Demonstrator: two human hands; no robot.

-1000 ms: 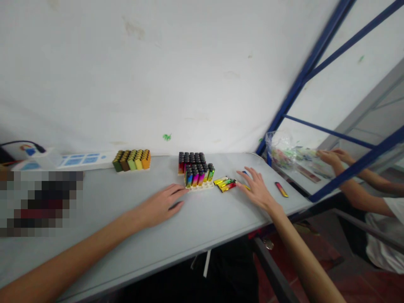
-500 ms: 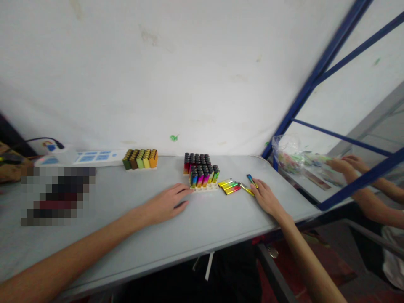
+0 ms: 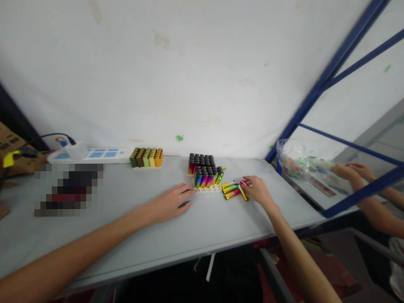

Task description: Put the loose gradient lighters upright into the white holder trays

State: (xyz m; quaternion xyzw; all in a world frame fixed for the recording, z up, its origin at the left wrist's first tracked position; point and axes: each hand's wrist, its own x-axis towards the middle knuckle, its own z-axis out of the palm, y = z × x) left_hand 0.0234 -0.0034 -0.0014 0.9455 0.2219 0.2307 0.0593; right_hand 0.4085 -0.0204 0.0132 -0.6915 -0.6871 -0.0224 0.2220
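Observation:
My right hand [image 3: 256, 188] pinches a red shiny lighter [image 3: 244, 183] just above the right side of a small pile. Lying loose in that pile are yellow, green and red metallic lighters [image 3: 232, 194]. A white tray [image 3: 206, 190] stands to their left, holding upright multicoloured lighters [image 3: 205, 179] with black tops; its front row of slots shows bare. My left hand [image 3: 175, 203] lies on the table with fingers stretched, its index fingertip at the tray's front left corner. Behind this tray stands another block of black-topped lighters [image 3: 201, 160].
Green, brown, yellow and orange lighters [image 3: 147, 158] stand in a tray by the wall. A white power strip [image 3: 104, 155] is left of them. A blue metal frame [image 3: 311, 99] rises at right; beyond it are a clear plastic bag [image 3: 293, 158] and another person's hands [image 3: 350, 170].
My right hand has moved left and lifted slightly, now with a red lighter in its fingers. The blue lighter by it no longer shows. My left hand stays by the tray; the view has shifted.

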